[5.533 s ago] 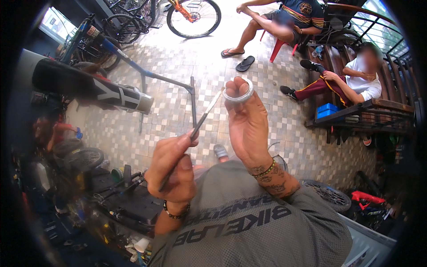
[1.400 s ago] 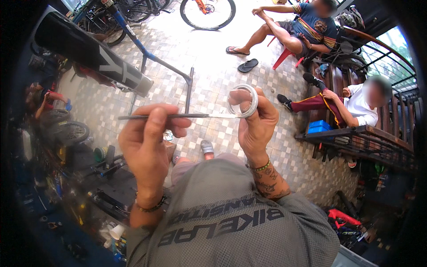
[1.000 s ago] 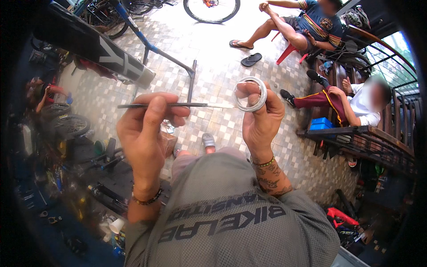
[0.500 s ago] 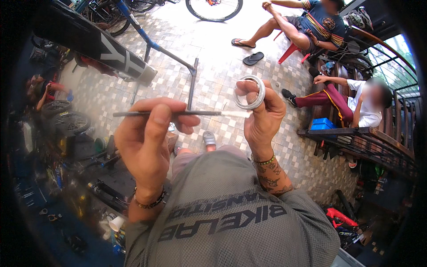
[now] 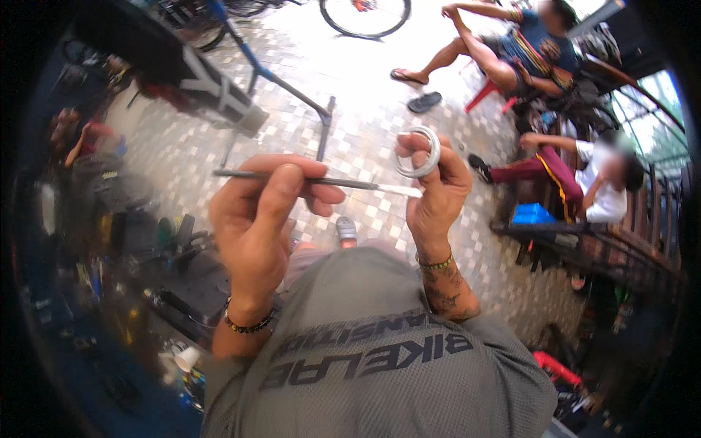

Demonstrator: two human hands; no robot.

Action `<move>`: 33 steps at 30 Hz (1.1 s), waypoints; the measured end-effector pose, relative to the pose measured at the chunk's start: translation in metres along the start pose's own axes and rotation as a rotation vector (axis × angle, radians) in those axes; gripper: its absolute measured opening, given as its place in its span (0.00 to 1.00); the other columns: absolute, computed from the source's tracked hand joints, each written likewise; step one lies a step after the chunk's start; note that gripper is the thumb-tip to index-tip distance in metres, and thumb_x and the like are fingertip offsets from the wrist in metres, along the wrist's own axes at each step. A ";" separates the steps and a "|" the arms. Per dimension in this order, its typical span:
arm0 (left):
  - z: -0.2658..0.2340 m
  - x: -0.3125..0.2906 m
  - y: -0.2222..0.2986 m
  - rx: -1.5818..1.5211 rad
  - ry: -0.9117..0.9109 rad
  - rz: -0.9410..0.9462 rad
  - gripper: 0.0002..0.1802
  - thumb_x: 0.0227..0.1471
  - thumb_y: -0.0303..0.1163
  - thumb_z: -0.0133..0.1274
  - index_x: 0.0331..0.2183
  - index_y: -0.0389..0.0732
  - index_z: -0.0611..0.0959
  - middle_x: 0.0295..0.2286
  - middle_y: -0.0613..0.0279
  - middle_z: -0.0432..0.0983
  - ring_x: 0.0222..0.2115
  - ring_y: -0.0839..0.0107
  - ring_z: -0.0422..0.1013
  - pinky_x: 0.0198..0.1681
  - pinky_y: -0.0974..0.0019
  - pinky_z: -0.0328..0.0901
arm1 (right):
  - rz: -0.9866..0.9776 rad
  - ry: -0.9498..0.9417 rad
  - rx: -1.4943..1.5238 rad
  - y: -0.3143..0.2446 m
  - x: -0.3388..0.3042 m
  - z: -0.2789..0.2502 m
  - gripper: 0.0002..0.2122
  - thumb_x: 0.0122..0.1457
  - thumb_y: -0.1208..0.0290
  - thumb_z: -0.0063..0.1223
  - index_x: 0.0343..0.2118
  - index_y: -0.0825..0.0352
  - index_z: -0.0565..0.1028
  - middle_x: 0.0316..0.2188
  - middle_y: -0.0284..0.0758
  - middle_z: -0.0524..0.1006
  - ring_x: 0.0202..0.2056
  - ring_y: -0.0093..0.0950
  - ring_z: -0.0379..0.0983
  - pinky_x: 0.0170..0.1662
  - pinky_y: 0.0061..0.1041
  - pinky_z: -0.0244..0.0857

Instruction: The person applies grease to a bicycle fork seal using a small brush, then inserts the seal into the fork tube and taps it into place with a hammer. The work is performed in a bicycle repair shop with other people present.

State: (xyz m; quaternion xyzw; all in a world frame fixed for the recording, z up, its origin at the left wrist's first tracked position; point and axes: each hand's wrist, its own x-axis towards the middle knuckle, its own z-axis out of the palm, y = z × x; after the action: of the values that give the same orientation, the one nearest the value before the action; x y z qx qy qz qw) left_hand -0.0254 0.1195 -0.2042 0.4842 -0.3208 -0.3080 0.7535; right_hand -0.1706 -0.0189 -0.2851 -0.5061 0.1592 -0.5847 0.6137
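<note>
Between the thumb and fingers of my left hand (image 5: 252,226) is a thin brush with a dark handle (image 5: 350,182). Its white tip (image 5: 398,190) points right, toward my other hand. My right hand (image 5: 438,197) pinches a silver metal ring (image 5: 436,152), which looks like a bearing, holding it up with its opening toward me. In the picture the brush tip lies just below the ring, in front of the right palm; whether it touches the hand I cannot tell.
A black tube with white lettering (image 5: 212,91) and a blue-grey stand (image 5: 292,93) rise at upper left. Two people sit at right, one on a wooden bench near a blue box (image 5: 533,214). A sandal (image 5: 424,102) lies on the tiled floor; a white cup (image 5: 188,358) is at lower left.
My left hand has moved a little right, toward the right hand. The brush, nearly level before, now slopes down to its tip. The whole view has shifted slightly.
</note>
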 end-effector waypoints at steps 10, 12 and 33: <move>-0.062 -0.061 0.018 0.169 0.094 -0.162 0.15 0.67 0.31 0.53 0.41 0.26 0.85 0.32 0.51 0.85 0.33 0.69 0.81 0.40 0.69 0.75 | 0.277 -0.151 0.145 0.054 -0.035 0.032 0.08 0.66 0.74 0.60 0.42 0.75 0.83 0.39 0.39 0.84 0.41 0.26 0.79 0.50 0.29 0.72; -0.100 -0.062 0.016 0.021 0.217 -0.172 0.13 0.66 0.30 0.53 0.40 0.28 0.86 0.32 0.52 0.85 0.32 0.68 0.81 0.38 0.68 0.75 | 0.328 -0.213 0.090 0.067 -0.030 0.061 0.09 0.66 0.73 0.60 0.41 0.74 0.83 0.39 0.38 0.84 0.41 0.27 0.79 0.51 0.29 0.72; -0.413 -0.291 0.181 0.794 1.673 0.372 0.24 0.69 0.45 0.49 0.53 0.35 0.83 0.43 0.56 0.81 0.43 0.69 0.74 0.47 0.62 0.69 | 0.731 -0.562 0.253 0.123 -0.121 0.272 0.10 0.66 0.74 0.59 0.45 0.74 0.82 0.41 0.38 0.84 0.44 0.27 0.81 0.53 0.27 0.73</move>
State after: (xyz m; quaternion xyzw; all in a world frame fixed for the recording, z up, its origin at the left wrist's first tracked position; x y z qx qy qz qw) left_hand 0.1490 0.6267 -0.2244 0.7103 0.1704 0.3963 0.5562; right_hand 0.0800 0.1815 -0.3133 -0.4768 0.0825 -0.1858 0.8552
